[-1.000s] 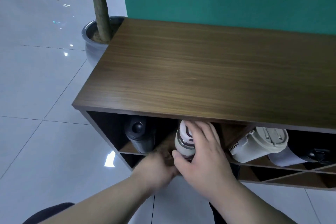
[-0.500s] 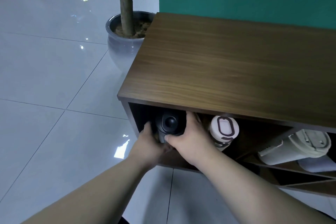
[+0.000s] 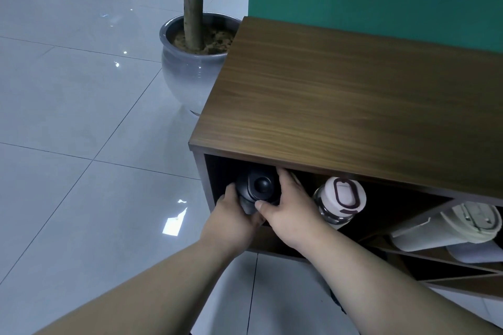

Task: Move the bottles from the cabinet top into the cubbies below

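Black bottle (image 3: 257, 187): leftmost cubby of cabinet (image 3: 353, 106), lying lid-outward, clasped between left hand (image 3: 231, 219) and right hand (image 3: 290, 211) (white bottle (image 3: 339, 202) just right).

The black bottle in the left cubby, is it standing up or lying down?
Lying down: the black bottle points its cap out of the cubby opening, with the left hand and right hand around it.

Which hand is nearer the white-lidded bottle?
Right. The right hand sits just beside the white-lidded bottle; the left hand is farther, beyond the black bottle.
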`<state>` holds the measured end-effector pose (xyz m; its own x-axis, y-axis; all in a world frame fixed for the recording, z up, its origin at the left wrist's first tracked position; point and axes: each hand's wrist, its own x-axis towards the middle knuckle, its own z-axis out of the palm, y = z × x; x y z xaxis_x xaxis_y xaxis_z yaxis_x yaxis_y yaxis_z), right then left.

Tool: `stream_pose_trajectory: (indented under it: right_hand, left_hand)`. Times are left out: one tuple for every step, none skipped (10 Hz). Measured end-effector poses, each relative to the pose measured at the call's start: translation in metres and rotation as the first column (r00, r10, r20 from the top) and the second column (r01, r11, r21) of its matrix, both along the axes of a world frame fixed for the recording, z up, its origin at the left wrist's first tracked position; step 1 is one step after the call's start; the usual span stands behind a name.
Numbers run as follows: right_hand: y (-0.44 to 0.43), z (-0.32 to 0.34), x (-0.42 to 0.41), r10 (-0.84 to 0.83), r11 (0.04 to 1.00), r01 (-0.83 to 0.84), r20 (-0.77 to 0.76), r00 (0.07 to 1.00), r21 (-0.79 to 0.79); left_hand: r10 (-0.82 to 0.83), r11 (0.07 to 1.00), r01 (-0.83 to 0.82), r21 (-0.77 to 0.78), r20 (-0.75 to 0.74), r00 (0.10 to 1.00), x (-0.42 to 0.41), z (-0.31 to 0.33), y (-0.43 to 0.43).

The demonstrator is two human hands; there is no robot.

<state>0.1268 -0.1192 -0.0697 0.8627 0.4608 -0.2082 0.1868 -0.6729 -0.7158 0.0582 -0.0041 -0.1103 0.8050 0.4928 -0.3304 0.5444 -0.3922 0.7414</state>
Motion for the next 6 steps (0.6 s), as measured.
stream_pose_trajectory:
  right_hand:
    - [0.0,-0.002,-0.002,-0.018,1.0,0.018,0.02,1.0,0.003]
    - [0.001,-0.004,-0.007,-0.041,0.999,0.04,0.018,0.999,0.013]
    - [0.001,-0.007,-0.011,-0.044,0.998,0.042,0.031,0.999,0.05]
    - [-0.002,-0.007,-0.015,-0.063,0.997,0.061,0.046,0.997,0.056]
    - [-0.014,-0.009,-0.02,-0.053,0.998,0.052,0.036,0.998,0.022]
    - [-0.033,-0.003,-0.026,-0.044,0.999,0.043,-0.045,0.998,-0.011]
  left_hand:
    - [-0.026,1.0,0.026,-0.013,0.01,1.0,0.0,-0.002,0.006]
    - [-0.047,0.998,0.048,-0.033,0.033,0.998,-0.001,-0.003,0.012]
    - [-0.05,0.998,0.051,-0.034,0.044,0.998,-0.002,-0.005,0.013]
    - [-0.026,0.998,0.027,-0.051,0.022,0.999,-0.003,-0.005,0.013]
    - [-0.011,0.997,0.007,-0.079,-0.057,0.998,-0.005,-0.005,0.013]
    - [-0.032,0.991,0.012,-0.132,-0.151,0.988,-0.013,0.002,0.009]
